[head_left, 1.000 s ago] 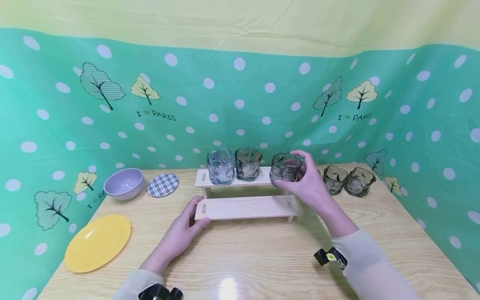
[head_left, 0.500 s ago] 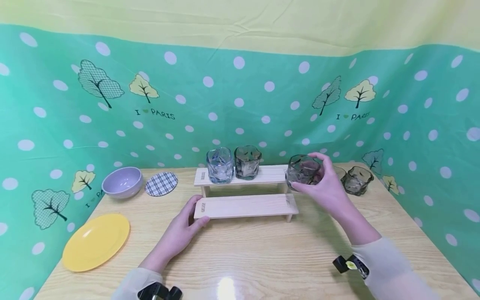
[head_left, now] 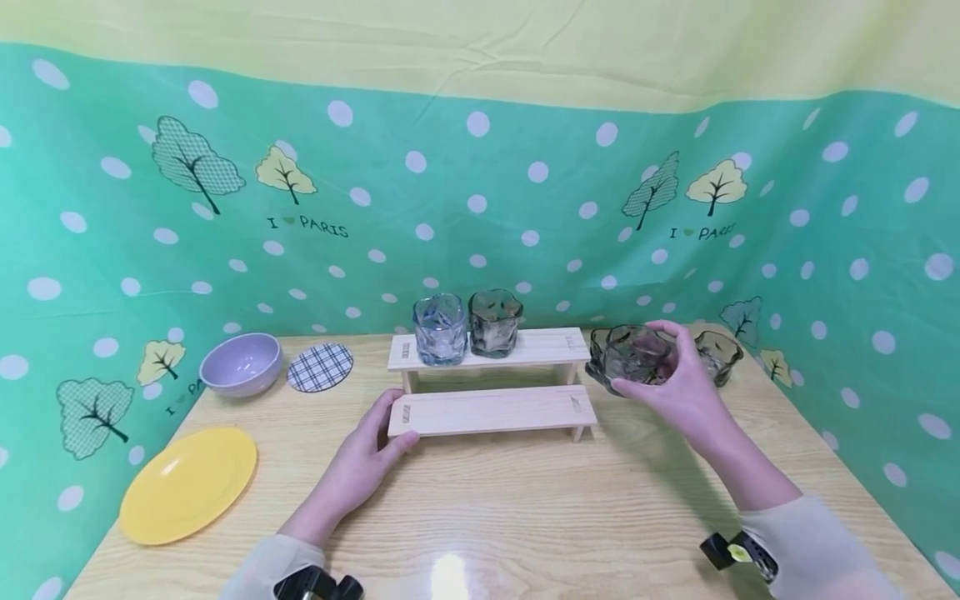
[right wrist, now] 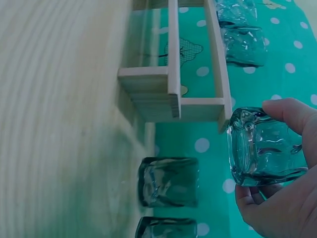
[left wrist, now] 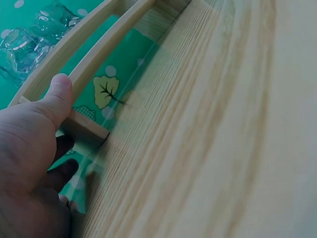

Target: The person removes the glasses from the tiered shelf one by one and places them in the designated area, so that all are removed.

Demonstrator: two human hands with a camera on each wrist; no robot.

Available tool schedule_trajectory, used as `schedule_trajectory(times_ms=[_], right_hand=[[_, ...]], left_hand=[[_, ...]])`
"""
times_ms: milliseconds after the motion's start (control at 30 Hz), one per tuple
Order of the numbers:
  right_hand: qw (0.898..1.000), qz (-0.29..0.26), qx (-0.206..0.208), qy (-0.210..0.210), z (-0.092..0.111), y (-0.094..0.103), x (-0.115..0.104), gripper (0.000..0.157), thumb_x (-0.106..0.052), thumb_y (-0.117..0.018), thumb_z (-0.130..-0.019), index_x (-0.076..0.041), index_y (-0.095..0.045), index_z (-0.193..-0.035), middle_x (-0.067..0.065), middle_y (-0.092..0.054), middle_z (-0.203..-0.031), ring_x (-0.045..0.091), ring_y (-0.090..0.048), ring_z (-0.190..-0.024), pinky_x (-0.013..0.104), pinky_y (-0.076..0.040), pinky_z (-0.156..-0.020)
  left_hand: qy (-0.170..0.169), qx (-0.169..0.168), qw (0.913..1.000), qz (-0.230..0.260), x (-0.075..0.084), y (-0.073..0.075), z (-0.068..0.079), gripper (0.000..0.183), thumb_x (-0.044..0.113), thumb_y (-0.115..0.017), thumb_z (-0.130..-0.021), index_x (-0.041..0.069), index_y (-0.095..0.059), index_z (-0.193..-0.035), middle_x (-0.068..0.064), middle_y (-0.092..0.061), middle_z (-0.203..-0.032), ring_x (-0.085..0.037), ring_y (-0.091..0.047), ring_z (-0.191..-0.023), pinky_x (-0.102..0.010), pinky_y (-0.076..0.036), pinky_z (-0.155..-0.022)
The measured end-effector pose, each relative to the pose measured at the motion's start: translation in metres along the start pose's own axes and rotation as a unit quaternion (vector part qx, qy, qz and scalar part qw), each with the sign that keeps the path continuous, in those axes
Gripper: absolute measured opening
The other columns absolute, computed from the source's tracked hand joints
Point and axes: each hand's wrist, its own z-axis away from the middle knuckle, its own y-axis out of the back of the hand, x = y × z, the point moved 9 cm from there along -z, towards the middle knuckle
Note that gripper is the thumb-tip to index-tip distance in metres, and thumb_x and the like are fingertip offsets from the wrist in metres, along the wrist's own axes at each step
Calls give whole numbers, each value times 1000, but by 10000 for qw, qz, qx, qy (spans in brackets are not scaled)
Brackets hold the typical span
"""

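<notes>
Right hand [head_left: 686,392] has the smoked glass [head_left: 633,354], fingers and thumb spread round its sides, held up just right of the top shelf [head_left: 547,344]. Left hand [head_left: 360,467]: thumb on the front edge of the lower shelf [head_left: 491,412], fingers bent round its left end. Blue glass [head_left: 440,329] and grey glass [head_left: 495,323] side by side on the top shelf; two more glasses [right wrist: 171,181] at right. Text: "I PARIS", heart between, twice on the cloth [head_left: 480,233]; third print behind the bowl [head_left: 242,365], partly hidden. Shelf-end marks too small to read
</notes>
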Motion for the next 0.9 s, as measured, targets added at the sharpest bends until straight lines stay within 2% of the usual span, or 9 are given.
schedule_trajectory(times_ms=[133, 267, 333, 433, 533, 600, 700, 800, 900], right_hand=[[9999, 85, -45, -77, 3, 2, 9, 114, -28, -97, -88, -16, -22, -173, 22, -56, -153, 41, -61, -133, 20, -56, -99], [9996, 219, -136, -105, 5, 2, 18, 118, -29, -98, -87, -20, -21, -175, 25, -49, -160, 48, -59, -135, 54, -55, -111], [9991, 363, -176, -121, 7, 0, 23, 120, -32, -99, -86, -23, -21, -176, 28, -41, -166, 50, -63, -127, 66, -54, -108], [9984, 480, -250, -178, 9, -3, 29, 119, -35, -99, -86, -25, -22, -176, 27, -39, -168, 45, -70, -109, 61, -60, -97], [9985, 352, -348, -254, 9, -7, 37, 117, -32, -98, -88, -23, -22, -176, 24, -47, -163, 39, -72, -105, 50, -63, -93], [9982, 348, -381, -296, 8, -8, 40, 116, -32, -97, -88, -22, -22, -176, 23, -49, -161, 38, -72, -109, 53, -62, -98], [9975, 451, -416, -354, 9, -10, 46, 115, -34, -97, -88, -22, -23, -175, 26, -48, -162, 42, -71, -114, 65, -56, -105], [9964, 578, -461, -403, 8, -12, 51, 115, -36, -97, -87, -21, -24, -175, 29, -46, -162, 46, -71, -115, 71, -54, -104], [9957, 669, -490, -415, 6, -15, 56, 114, -35, -98, -87, -20, -25, -174, 32, -43, -163, 54, -65, -124, 75, -51, -105]], left_hand=[[23, 3, 10000, -82, 0, 0, -1, 67, 42, -72, -107, 22, -43, -165, -9, -56, -162, -33, -46, -156, -60, -32, -129], [73, -12, 9999, -75, 0, -1, -2, 67, 41, -73, -107, 22, -44, -164, -9, -56, -162, -32, -46, -156, -59, -32, -129], [80, -15, 9999, -64, 0, 0, -2, 67, 40, -73, -107, 22, -44, -164, -9, -57, -162, -32, -47, -155, -59, -32, -129], [100, -25, 9999, -46, -1, 0, -2, 68, 40, -73, -107, 22, -43, -165, -10, -57, -162, -32, -47, -155, -59, -32, -129], [129, -23, 9999, -42, -1, 1, -1, 69, 41, -73, -107, 23, -42, -166, -11, -56, -163, -33, -45, -156, -59, -30, -130], [135, -14, 9999, -37, -2, 1, -1, 71, 42, -73, -107, 23, -41, -167, -11, -55, -165, -33, -44, -157, -59, -29, -130], [98, -7, 9999, -50, -2, 1, 0, 71, 42, -73, -107, 23, -41, -167, -10, -55, -165, -33, -43, -158, -59, -29, -130], [43, -14, 10000, -43, -2, 0, -1, 69, 40, -73, -107, 23, -42, -166, -10, -56, -164, -33, -44, -157, -59, -29, -130], [74, -34, 10000, -55, -3, 0, -1, 68, 39, -73, -108, 24, -41, -166, -9, -55, -164, -32, -44, -157, -58, -29, -130]])
